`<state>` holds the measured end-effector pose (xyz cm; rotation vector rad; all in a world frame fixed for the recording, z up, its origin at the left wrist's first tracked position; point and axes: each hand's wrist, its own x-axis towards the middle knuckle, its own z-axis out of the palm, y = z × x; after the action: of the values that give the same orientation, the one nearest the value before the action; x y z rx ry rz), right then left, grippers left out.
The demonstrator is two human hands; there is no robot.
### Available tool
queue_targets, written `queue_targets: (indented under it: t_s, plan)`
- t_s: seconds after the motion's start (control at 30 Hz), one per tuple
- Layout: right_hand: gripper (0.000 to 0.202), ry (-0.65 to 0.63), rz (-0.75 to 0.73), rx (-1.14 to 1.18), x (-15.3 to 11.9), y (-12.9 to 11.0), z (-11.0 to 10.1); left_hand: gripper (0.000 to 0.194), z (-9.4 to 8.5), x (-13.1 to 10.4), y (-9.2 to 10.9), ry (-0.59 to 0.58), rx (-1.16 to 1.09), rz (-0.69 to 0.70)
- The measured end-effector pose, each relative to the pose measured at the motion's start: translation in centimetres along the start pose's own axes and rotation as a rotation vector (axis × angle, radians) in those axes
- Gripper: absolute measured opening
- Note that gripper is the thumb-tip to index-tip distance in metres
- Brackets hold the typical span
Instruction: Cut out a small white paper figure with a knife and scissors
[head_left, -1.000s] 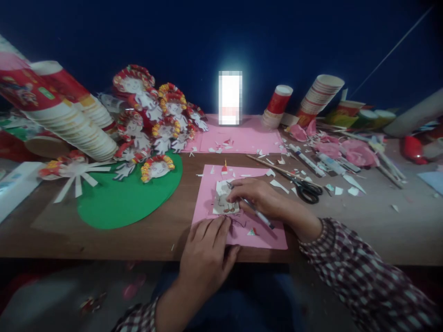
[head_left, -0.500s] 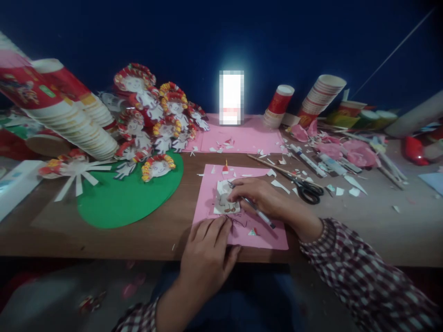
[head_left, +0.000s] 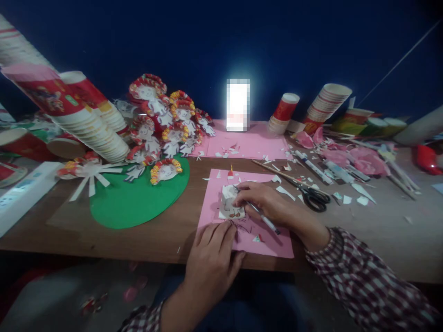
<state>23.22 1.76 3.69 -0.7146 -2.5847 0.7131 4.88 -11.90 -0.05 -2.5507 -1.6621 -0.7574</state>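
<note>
My right hand (head_left: pixel 265 203) is closed on a slim pale pen (head_left: pixel 266 222) with a dark end. The pen's front end points up and left over a small white piece of paper (head_left: pixel 226 198), which bears a line drawing with brown patches. My fingertips rest at the paper's right side and hide part of it. Beneath lies a pink sheet (head_left: pixel 275 244) with dark pen strokes on it. Palm down, my left hand (head_left: pixel 212 246) lies across the sheet's lower left, fingers stretched out just below the white paper.
Black scissors (head_left: pixel 313 198), a wooden stick (head_left: pixel 272 169) and markers (head_left: pixel 313 168) lie on the right among paper scraps. Leftward are a green sheet (head_left: pixel 131 207), paper figures (head_left: pixel 175 113) and tall paper cup stacks (head_left: pixel 93 131). A bright phone-like screen (head_left: pixel 238 105) stands behind.
The view has shifted slightly, so everything appears a little lower and further right. Both hands keep nearly the same place on the pink sheet, and the pen stays in my right hand.
</note>
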Motion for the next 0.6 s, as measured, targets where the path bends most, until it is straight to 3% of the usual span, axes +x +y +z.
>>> queue_targets:
  t_s: [0.27,0.6]
  plan:
    - [0.023,0.045,-0.005,0.041,-0.4,1.0,1.0,0.037,-0.2,0.1,0.0,0.018,-0.023,0.003]
    - [0.025,0.056,-0.013,0.050,-0.1,0.6,0.7,0.038,-1.0,-0.1,-0.3,-0.067,-0.069,0.041]
